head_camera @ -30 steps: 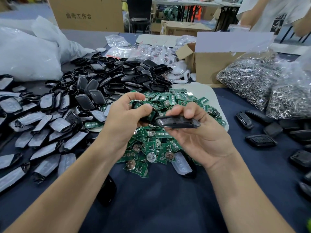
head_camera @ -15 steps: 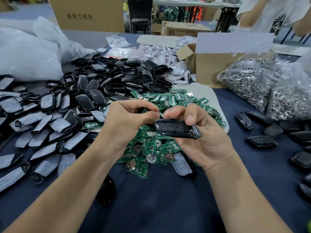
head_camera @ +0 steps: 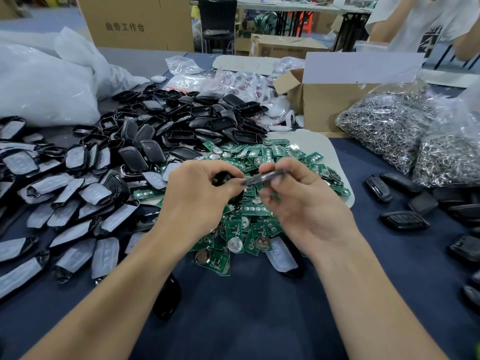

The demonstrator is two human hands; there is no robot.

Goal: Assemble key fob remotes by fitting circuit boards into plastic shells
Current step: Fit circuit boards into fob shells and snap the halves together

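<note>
Viewed from head height, looking down along two bare forearms over a dark blue cloth tabletop (head_camera: 246,320). Pinched a thin black plastic key fob shell (head_camera: 261,178), blurred and edge-on, between the thumb and fingertips of the right hand (head_camera: 304,209). Curled the left hand (head_camera: 197,201) round a second small dark piece (head_camera: 222,178), held against the shell's left end; could not tell through the blur whether shell half or board. Held both in the air, just above a heap of green circuit boards with silver coin cells (head_camera: 249,224).

Judged to be partway through mating the parts of one remote, probably lining up the two pieces before pressing them shut. Called next for squaring the edges and a firm squeeze from both thumbs, without letting a board sit skew.

Had to the left a spread of black fob parts in milky plastic sleeves (head_camera: 65,193), and beyond the boards a mound of bare black shell halves (head_camera: 181,120). Had to the right several closed black fobs (head_camera: 404,220), near clear bags of small metal rings (head_camera: 389,126). Found nothing between the hands and the work; saw only loose boards crowded directly underneath, likely to swallow any dropped piece.
</note>
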